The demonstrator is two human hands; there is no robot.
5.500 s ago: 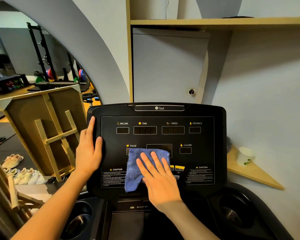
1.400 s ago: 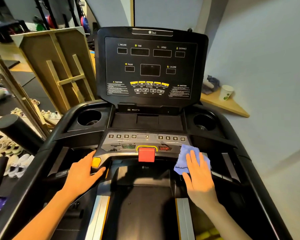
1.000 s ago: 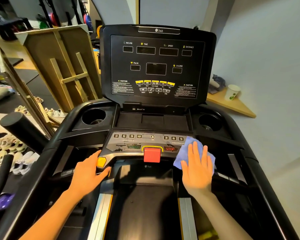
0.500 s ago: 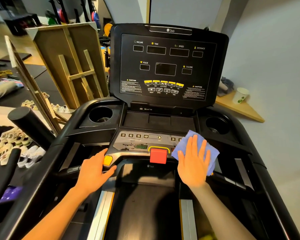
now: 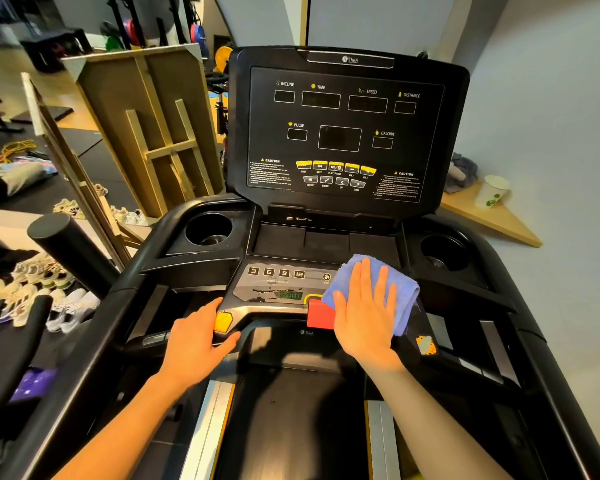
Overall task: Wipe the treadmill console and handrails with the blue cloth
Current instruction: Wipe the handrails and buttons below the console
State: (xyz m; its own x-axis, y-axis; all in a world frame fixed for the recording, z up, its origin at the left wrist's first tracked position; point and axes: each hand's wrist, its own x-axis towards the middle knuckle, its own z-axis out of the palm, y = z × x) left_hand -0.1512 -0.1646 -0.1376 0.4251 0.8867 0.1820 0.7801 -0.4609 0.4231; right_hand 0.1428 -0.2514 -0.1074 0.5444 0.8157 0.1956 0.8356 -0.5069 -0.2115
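While my right hand lies flat, fingers spread, pressing the blue cloth onto the lower control panel, the thumb edge touches the red stop button. Risk: a leftward stroke catches it, or presses the lit START key, if the panel is live. Left hand loosely curled over the panel's front edge by the yellow button, holding nothing. Handrails not yet wiped, I judge.

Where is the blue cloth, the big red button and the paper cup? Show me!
blue cloth (image 5: pixel 404 292): head view, on the bare right part beside the fingers.
red button (image 5: pixel 319 313): head view, on its front face left of the hand.
paper cup (image 5: pixel 492 192): head view, on the middle of its side.
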